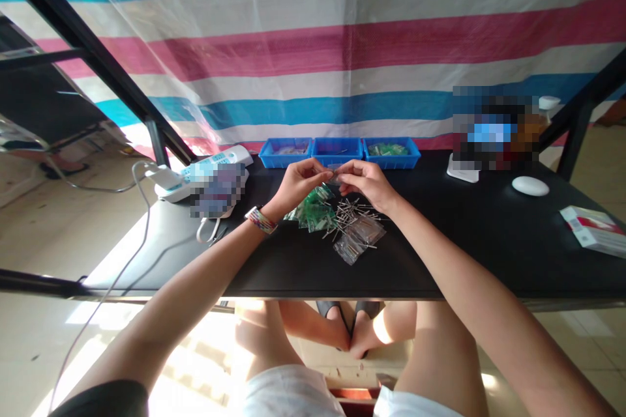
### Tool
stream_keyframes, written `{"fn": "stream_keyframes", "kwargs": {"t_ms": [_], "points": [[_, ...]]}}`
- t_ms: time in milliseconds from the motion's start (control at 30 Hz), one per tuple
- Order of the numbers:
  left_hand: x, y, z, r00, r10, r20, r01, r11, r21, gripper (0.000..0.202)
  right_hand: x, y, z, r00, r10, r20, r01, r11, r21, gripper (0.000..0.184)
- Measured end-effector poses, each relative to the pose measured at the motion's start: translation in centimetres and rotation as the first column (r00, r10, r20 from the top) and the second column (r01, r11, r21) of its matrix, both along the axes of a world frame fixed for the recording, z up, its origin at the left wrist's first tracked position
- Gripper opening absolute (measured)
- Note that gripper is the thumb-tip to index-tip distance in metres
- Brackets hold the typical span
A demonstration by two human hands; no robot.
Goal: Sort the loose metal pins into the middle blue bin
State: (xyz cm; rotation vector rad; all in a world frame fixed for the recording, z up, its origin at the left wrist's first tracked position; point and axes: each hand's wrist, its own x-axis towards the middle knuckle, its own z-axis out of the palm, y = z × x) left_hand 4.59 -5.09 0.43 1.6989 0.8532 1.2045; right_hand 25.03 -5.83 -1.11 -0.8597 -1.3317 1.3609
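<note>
A small clear plastic bag point(334, 177) is pinched between both hands, just in front of the blue bins. My left hand point(303, 184), with a watch or bracelet at the wrist, has its thumb and fingers closed on one side of it. On the other side, my right hand point(366, 180) grips it with curled fingers; what is inside the bag is too small to tell. Below the hands lie a heap of green packets point(313, 212), a loose pile of thin metal pins point(349, 212) and several clear bags point(353, 246) with small pieces in them.
Three joined blue bins point(337, 159) stand at the back of the black table point(469, 254); the right one holds green packets. A power strip point(171, 190) with a cable is at left. A white oval object point(531, 186) and a box point(594, 229) lie at right.
</note>
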Motion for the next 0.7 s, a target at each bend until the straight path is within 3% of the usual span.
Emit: {"fn": "stream_keyframes", "kwargs": {"t_ms": [133,267,400,533,633,700], "points": [[-0.01,-0.27,0.27,0.998,-0.004,-0.07,0.004,1.0,0.001,0.043,-0.17,-0.15,0.15,0.997,-0.075,0.01,0.074,0.993,0.097,0.023],[-0.07,-0.24,0.07,0.988,-0.124,-0.091,0.108,0.981,-0.162,0.063,-0.15,-0.4,0.62,0.988,-0.153,0.022,0.139,0.942,0.305,0.015],[-0.02,-0.18,0.01,0.983,-0.182,-0.019,0.173,0.96,-0.22,0.052,0.02,-0.57,0.88,0.976,-0.211,0.057,0.165,0.88,0.445,0.011],[0.02,-0.14,0.13,0.993,-0.116,0.008,0.116,0.984,-0.138,0.037,0.17,-0.58,0.94,0.98,-0.196,0.021,0.179,0.93,0.32,0.021],[-0.04,-0.06,0.13,0.996,-0.086,-0.002,0.086,0.992,-0.094,0.037,0.15,-0.53,0.91,0.99,-0.128,-0.066,0.136,0.98,0.143,0.038],[-0.1,-0.02,0.07,0.996,-0.085,-0.036,0.083,0.994,-0.071,0.038,0.06,-0.44,0.71,0.993,-0.085,-0.082,0.09,0.994,0.055,0.04]]}}
